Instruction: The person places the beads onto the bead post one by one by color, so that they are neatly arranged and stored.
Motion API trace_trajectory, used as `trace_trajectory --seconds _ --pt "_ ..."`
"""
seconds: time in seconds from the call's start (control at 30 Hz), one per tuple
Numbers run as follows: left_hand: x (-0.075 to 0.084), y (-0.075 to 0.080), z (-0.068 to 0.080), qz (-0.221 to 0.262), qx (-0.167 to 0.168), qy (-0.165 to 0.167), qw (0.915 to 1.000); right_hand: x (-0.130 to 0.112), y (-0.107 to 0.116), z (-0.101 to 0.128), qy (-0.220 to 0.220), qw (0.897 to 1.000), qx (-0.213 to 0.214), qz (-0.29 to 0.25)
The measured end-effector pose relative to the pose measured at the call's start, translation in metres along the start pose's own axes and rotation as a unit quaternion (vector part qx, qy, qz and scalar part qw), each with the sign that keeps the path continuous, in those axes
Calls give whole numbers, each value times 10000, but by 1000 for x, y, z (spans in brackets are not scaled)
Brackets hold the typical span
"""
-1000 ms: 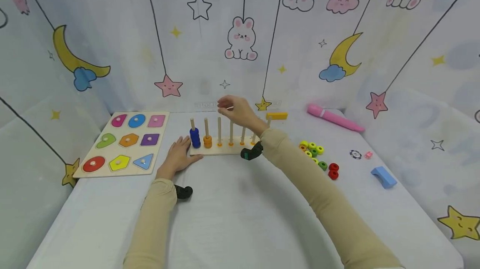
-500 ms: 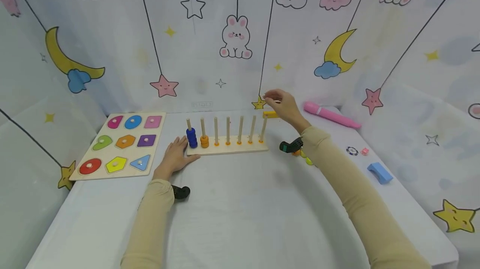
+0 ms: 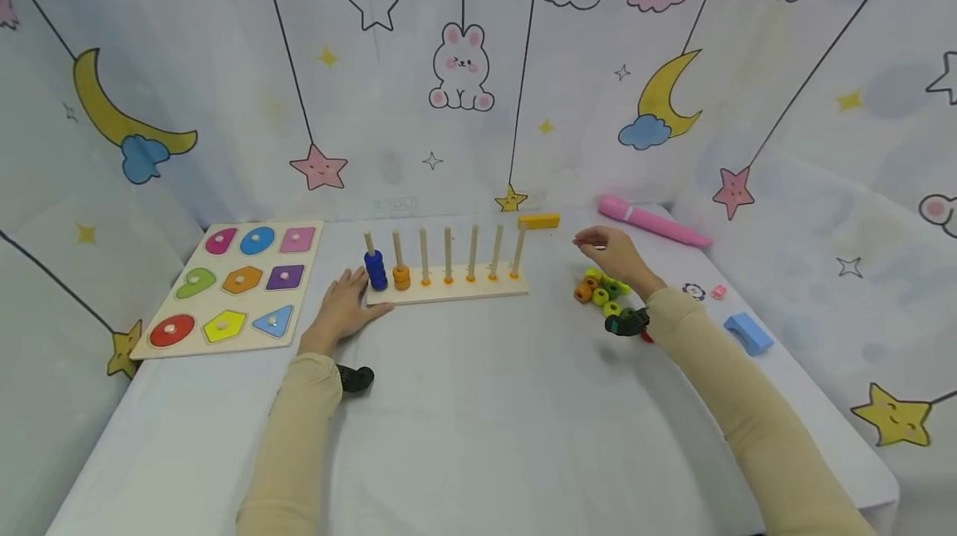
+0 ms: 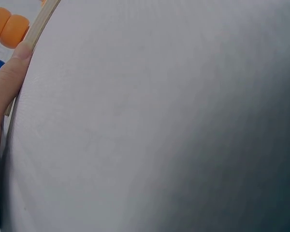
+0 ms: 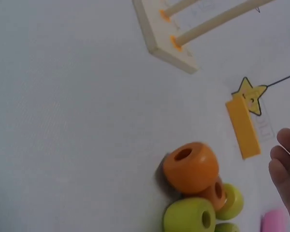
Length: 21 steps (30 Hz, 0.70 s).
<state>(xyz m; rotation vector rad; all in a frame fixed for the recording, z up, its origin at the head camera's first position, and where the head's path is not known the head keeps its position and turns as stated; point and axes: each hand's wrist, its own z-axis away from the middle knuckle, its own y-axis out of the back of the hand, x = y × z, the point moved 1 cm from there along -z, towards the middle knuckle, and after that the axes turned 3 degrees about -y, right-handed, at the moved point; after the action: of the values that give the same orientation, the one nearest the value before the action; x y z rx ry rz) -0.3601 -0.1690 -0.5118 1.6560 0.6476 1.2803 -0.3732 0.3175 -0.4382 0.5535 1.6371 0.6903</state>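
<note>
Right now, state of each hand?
Left hand: open, fingers flat on the table, touching the peg board.
Right hand: open, holding nothing, above the beads.

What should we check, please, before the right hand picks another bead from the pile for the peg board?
1. Left hand steadies the peg board: ok, fingers rest against its end.
2. Right hand empty: ok, nothing seen in it.
3. Orange bead reachable: ok, at the pile's edge, hole showing.
4. Free pegs: ok, five bare beyond the blue stack and orange stack.
5. Yellow block clear of the board: ok, lying apart.
</note>
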Motion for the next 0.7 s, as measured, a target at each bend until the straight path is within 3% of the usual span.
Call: trace_trajectory --seconds 0.2,0.33,0.5,0.7 --pt "1 0 0 11 -65 5 10000 21 2 19 -76 9995 -200 239" --pt "1 -1 0 44 -82 -1 10000 30 3 29 -114 9992 -65 370" --pt "0 0 -1 46 -43 -39 10000 30 3 34 236 9986 -2 475" --pt "-1 1 -1 61 -40 -48 10000 28 -1 34 594 9933 -415 904"
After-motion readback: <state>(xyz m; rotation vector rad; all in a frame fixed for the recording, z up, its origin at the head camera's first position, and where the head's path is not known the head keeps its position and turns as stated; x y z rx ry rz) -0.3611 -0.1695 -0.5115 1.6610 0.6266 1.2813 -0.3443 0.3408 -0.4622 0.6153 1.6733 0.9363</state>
